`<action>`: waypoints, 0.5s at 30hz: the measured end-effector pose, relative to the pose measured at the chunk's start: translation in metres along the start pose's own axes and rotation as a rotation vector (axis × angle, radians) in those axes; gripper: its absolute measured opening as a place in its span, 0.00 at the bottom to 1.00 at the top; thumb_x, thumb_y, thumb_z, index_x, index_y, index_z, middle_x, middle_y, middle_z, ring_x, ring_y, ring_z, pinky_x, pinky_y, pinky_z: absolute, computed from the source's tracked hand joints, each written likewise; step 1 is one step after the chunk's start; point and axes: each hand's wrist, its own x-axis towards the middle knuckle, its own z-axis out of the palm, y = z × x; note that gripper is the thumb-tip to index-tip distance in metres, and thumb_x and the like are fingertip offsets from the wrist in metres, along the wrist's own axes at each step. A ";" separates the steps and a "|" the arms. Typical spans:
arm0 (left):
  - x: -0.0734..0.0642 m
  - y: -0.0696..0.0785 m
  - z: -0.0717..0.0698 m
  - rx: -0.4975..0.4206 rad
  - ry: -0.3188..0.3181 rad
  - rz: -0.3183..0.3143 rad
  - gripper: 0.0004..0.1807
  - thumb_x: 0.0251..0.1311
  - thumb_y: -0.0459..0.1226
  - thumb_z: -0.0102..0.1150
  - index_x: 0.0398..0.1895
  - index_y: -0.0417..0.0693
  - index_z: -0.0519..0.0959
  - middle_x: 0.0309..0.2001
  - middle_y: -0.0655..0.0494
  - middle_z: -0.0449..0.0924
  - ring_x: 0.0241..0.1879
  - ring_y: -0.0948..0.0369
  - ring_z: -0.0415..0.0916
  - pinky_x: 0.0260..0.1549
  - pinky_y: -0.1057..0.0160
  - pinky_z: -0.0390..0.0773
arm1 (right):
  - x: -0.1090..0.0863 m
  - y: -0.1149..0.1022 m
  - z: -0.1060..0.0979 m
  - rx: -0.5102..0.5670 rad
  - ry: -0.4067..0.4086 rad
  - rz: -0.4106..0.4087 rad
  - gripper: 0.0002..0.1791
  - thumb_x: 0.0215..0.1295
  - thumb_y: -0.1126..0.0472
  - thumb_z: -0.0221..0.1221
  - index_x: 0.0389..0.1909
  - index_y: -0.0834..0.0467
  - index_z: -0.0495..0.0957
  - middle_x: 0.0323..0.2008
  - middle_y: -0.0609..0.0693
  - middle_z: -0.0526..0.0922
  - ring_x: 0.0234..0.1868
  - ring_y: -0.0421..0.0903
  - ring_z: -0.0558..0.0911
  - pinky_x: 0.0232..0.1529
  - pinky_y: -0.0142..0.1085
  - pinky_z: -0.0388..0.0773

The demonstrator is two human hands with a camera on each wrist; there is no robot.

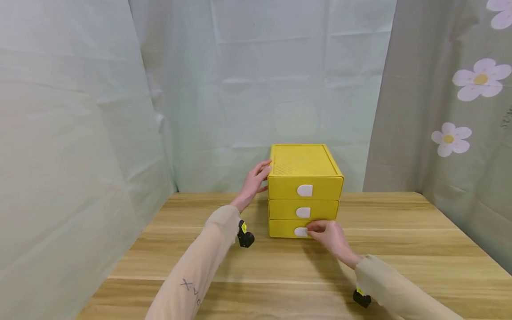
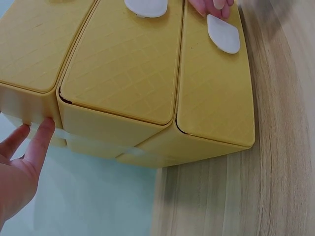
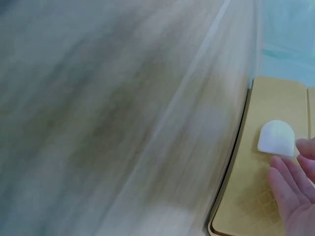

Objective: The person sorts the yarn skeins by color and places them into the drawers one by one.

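A yellow three-drawer box [image 1: 306, 160] stands on the table, its drawers flush in the front and each bearing a white tab handle. My left hand [image 1: 254, 181] lies against the box's upper left side, and the left wrist view shows its extended fingers [image 2: 42, 142] touching that side. Down at the bottom drawer [image 1: 281, 228], my right hand [image 1: 331, 235] has its fingertips right at the edge of the white handle [image 3: 276, 137]. Thumb and fingers of that hand are apart in the right wrist view, with the fingers nearly straight along the drawer front.
The wood-grain table [image 1: 216, 275] extends around the box. Pale cloth [image 1: 256, 89] hangs behind and at the left; a curtain with white flowers [image 1: 480, 80] hangs at the right. A small black device sits at each wrist.
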 end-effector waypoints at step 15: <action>-0.001 0.001 -0.003 0.003 0.011 -0.005 0.25 0.64 0.47 0.48 0.64 0.54 0.64 0.55 0.49 0.67 0.48 0.52 0.69 0.40 0.49 0.73 | -0.016 0.007 -0.041 0.060 0.036 -0.021 0.12 0.51 0.63 0.66 0.36 0.65 0.83 0.33 0.52 0.83 0.36 0.47 0.80 0.32 0.33 0.75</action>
